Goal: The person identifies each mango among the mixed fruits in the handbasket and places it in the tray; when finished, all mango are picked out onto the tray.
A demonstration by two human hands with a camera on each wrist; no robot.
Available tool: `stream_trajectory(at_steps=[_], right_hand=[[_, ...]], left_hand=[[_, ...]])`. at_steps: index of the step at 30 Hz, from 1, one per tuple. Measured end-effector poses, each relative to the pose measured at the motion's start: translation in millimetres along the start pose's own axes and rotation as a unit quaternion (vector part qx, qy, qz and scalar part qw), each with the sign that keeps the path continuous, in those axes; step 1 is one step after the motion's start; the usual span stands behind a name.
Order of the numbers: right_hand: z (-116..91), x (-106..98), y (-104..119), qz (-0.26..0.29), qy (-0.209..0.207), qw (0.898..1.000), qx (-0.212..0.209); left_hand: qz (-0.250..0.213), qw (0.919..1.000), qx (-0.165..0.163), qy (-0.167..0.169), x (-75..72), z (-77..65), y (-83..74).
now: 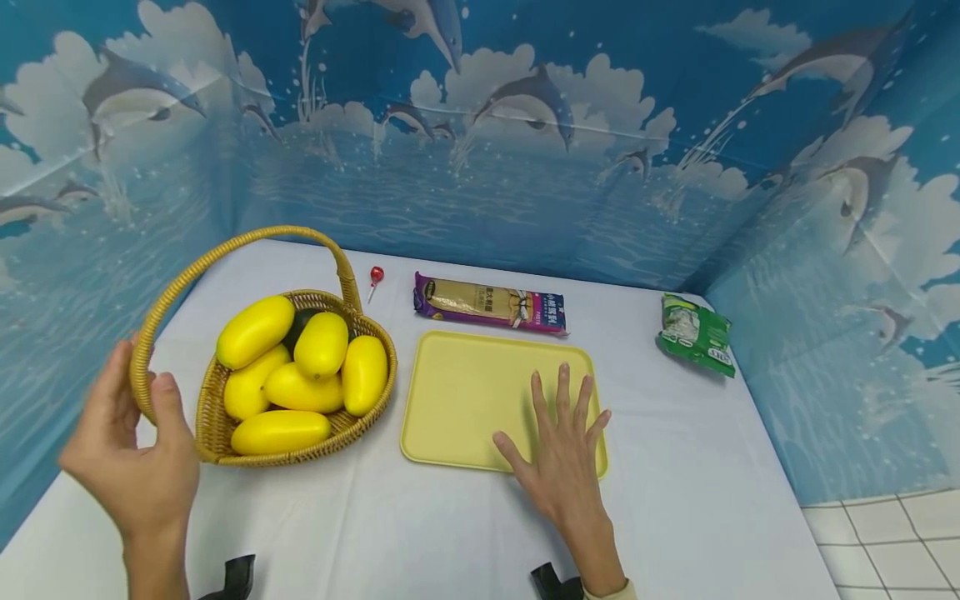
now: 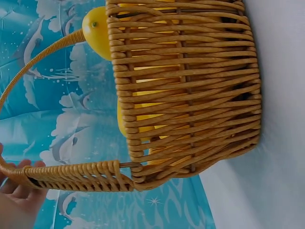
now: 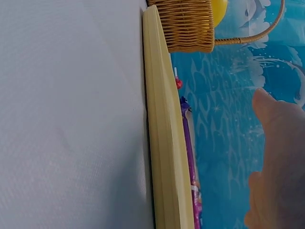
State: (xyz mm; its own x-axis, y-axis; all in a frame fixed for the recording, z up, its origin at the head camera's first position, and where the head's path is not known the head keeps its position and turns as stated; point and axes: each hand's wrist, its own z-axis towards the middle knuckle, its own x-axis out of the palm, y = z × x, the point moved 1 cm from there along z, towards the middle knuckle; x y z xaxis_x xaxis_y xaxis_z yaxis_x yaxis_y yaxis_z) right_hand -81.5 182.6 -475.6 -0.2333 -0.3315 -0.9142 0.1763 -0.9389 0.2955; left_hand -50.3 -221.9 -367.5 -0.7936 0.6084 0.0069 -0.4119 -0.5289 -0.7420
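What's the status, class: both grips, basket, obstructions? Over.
Left grip holding handle of basket. Right grip spread above yellow tray. Basket loaded with yellow fruit. Nothing visibly blocking basket.

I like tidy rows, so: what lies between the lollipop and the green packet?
The head view shows a pasta packet, with bare white cloth either side, between the lollipop and green packet.
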Motion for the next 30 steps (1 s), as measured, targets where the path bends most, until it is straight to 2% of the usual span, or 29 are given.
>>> stream_trajectory(at_steps=[9,16,20,23,27,30], right_hand=[[0.9,-0.8,0.7,0.001,0.003,1.000,-0.002],[7.3,-11.1,2.2,0.066,0.020,0.997,-0.025],[15.1,-21.6,5.8,0.099,0.020,0.992,-0.081],[23.7,-31.4,10.2,0.107,0.000,0.984,-0.143],[40.1,-50.5,19.1,0.133,-0.017,0.967,-0.215],[56.2,-66.6,27.3,0.168,0.010,0.954,-0.248]], left_hand=[[-0.044,0.9988,0.021,-0.007,0.3,1.9,0.4],[-0.086,0.9961,0.020,-0.007,-1.2,3.2,1.8],[-0.122,0.9924,0.014,-0.014,-1.7,3.5,3.6],[-0.123,0.9922,0.015,-0.012,-1.9,3.4,3.7],[-0.120,0.9926,0.014,-0.008,-1.0,3.7,2.5],[-0.117,0.9931,0.012,-0.006,-0.4,3.9,1.3]])
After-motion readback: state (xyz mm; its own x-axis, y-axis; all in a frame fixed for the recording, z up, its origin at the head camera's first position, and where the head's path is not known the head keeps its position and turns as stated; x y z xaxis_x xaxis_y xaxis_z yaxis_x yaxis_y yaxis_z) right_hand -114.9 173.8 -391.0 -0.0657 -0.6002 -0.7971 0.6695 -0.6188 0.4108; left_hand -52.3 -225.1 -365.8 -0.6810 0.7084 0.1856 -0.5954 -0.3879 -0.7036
